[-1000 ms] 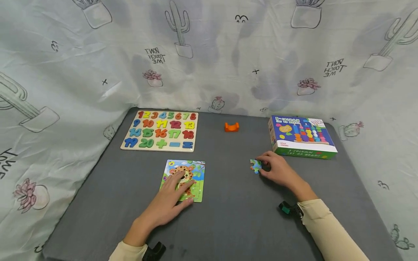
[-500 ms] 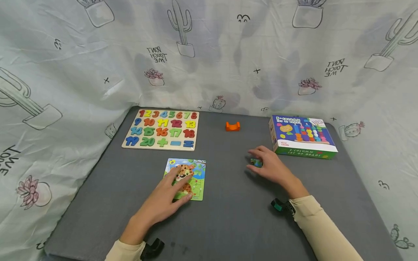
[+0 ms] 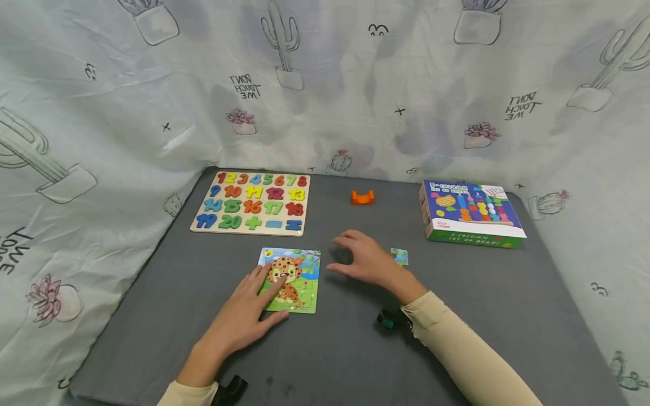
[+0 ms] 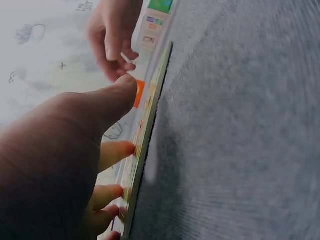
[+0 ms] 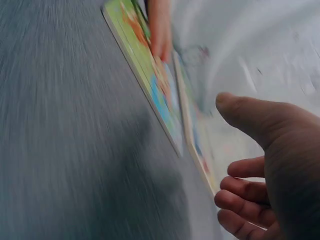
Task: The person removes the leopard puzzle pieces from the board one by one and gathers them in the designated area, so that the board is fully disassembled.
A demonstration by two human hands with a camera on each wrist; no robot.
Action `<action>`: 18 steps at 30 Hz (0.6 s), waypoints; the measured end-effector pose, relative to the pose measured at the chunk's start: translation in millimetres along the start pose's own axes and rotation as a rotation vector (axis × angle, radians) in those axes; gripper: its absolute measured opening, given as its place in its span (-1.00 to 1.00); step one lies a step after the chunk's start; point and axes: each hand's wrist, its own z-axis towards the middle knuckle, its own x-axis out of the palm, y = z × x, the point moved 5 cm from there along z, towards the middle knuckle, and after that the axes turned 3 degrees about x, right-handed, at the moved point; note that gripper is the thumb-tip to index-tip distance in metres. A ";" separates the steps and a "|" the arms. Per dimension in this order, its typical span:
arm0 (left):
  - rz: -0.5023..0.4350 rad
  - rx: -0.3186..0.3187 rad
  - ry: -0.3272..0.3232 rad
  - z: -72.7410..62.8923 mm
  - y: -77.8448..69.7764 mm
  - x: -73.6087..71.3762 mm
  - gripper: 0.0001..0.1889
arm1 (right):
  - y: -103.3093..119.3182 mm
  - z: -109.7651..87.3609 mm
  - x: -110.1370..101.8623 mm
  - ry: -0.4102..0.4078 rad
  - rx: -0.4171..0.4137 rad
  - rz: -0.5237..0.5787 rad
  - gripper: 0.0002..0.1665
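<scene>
A square leopard jigsaw puzzle [image 3: 305, 287] with a blue and green background lies on the grey table. My left hand [image 3: 241, 316] rests on its left part, fingers spread over the leopard. To the right of the puzzle, my right hand [image 3: 368, 259] hovers with loosely bent fingers and holds nothing; the right wrist view also shows bare fingers [image 5: 247, 192]. A small puzzle piece [image 3: 400, 256] in blue and green lies on the table just right of the right hand. Part of that piece is hidden behind the hand.
A wooden number board [image 3: 249, 230] lies at the back left. An orange curved block [image 3: 363, 198] sits at the back middle, and a boxed bead set [image 3: 472, 214] at the back right. Patterned cloth [image 3: 315, 84] hangs behind the grey table [image 3: 325, 361].
My right hand has let go of the small puzzle piece and moved left toward the leopard puzzle. The piece stays on the table. My left hand has shifted slightly left on the puzzle.
</scene>
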 end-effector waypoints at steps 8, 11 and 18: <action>-0.011 0.011 -0.022 -4.2 3.5 2.6 -0.20 | 34.9 19.1 39.2 0.043 -0.021 -0.004 -0.24; -0.015 0.022 -0.042 -3.5 3.1 1.8 -0.22 | 42.0 23.7 47.3 0.049 -0.021 -0.006 -0.27; -0.023 0.063 -0.112 -2.2 0.7 0.2 -0.32 | 49.5 29.2 59.5 0.080 -0.019 -0.079 -0.33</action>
